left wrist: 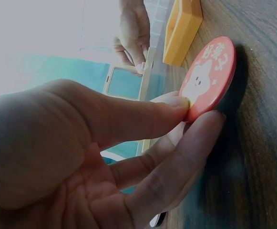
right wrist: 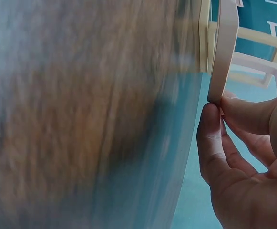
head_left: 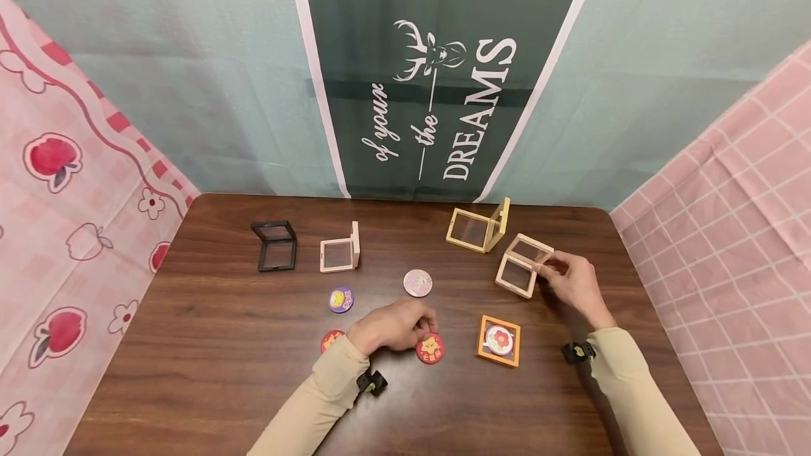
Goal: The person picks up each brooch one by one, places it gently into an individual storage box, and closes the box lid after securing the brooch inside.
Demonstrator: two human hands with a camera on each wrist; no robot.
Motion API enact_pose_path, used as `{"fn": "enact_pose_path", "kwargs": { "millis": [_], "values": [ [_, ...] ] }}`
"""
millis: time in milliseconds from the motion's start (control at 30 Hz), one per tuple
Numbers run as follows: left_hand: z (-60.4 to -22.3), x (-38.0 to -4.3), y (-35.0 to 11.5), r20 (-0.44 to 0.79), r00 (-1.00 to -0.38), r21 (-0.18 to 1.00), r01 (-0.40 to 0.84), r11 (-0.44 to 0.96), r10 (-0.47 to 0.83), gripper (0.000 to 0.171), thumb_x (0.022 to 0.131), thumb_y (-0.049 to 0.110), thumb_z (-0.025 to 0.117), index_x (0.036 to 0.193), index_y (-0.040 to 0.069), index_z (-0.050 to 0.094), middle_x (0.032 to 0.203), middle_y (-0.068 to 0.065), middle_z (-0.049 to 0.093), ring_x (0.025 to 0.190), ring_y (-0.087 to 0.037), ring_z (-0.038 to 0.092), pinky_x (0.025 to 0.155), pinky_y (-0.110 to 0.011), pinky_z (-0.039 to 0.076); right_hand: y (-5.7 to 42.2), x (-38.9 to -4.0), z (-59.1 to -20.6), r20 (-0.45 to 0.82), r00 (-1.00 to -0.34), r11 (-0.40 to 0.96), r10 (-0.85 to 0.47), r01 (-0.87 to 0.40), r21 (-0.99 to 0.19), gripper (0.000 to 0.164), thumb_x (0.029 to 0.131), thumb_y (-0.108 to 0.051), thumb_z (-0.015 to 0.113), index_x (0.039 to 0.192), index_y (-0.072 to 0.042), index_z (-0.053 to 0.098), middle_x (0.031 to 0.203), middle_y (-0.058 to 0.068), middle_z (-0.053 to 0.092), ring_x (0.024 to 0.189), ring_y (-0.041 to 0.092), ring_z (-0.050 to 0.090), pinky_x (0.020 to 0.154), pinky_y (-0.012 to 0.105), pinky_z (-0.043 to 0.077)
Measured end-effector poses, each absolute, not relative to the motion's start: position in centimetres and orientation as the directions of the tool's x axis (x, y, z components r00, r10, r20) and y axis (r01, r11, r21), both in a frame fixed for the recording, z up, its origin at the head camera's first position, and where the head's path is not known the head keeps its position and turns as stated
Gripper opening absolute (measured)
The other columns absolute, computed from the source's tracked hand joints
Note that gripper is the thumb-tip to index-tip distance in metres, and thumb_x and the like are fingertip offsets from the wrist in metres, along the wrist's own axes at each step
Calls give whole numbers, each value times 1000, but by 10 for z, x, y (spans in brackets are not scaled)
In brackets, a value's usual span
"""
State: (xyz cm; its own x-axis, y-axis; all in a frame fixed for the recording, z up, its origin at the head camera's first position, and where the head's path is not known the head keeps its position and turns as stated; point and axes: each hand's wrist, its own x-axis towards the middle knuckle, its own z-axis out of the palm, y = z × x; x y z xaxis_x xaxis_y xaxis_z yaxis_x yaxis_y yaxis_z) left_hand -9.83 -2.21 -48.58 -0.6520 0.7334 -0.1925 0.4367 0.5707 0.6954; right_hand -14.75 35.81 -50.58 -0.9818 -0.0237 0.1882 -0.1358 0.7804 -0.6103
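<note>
My left hand [head_left: 394, 326] pinches a red round badge [head_left: 431, 349] between thumb and fingers. In the left wrist view that badge [left wrist: 210, 78] is tilted, with a pale star figure on its face and its lower edge close to the tabletop. At the right, my right hand [head_left: 578, 285] grips the edge of a beige hinged display frame [head_left: 513, 290] that stands unfolded with clear panes. The right wrist view has this frame [right wrist: 225, 47] edge-on, between thumb and fingertips. Between the hands lies an orange frame [head_left: 481, 336] with a red-flower badge [head_left: 499, 340] on its clear pane.
A yellow frame [head_left: 498, 225], a pale pink frame [head_left: 355, 245] and a black frame [head_left: 277, 269] stand unfolded along the back. A lilac badge [head_left: 417, 283] and a purple badge [head_left: 340, 299] lie mid-table. Another red badge [head_left: 329, 338] is partly hidden by my left forearm.
</note>
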Motion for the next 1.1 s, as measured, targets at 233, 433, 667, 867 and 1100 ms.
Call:
{"fn": "enact_pose_path", "kwargs": {
  "millis": [233,433,667,867,1100],
  "values": [
    [-486,-100,-25,-175,-668,710,424,563,724,17,93,-5,68,92,11,75,79,8,59,73,-1,49,69,-18,44,349,-144,-509,204,-978,764,-51,-170,-623,5,91,-7,84,89,-7,79,86,15,79,70,-1,61,62,12,45],
    [-488,-102,-27,-153,-685,746,392,538,712,19,94,-6,65,94,10,75,85,3,67,76,-2,53,72,-19,47,339,-141,-510,202,-977,750,-75,-189,-634,6,91,-6,84,88,-8,79,86,12,79,69,-2,60,62,13,45],
    [-488,-104,-27,-109,-710,788,365,495,696,25,93,-12,59,98,5,77,85,-3,72,78,-4,58,74,-19,50,328,-136,-509,195,-977,740,-86,-194,-644,7,91,-6,84,87,-8,78,82,10,78,65,-1,57,59,16,45],
    [-488,-105,-25,-122,-740,790,330,516,661,22,96,-8,62,101,7,78,85,-1,72,75,-1,57,72,-19,50,320,-132,-512,169,-981,726,-97,-186,-662,5,91,-5,83,89,-7,79,84,9,78,68,0,59,61,15,46],
    [-490,-106,-23,-110,-778,806,294,513,619,16,100,-3,65,103,8,77,86,-2,74,72,-1,61,70,-20,53,311,-128,-515,144,-985,736,-94,-166,-657,6,91,-8,84,90,-10,79,85,7,78,67,1,56,60,19,45]
  ]
}}
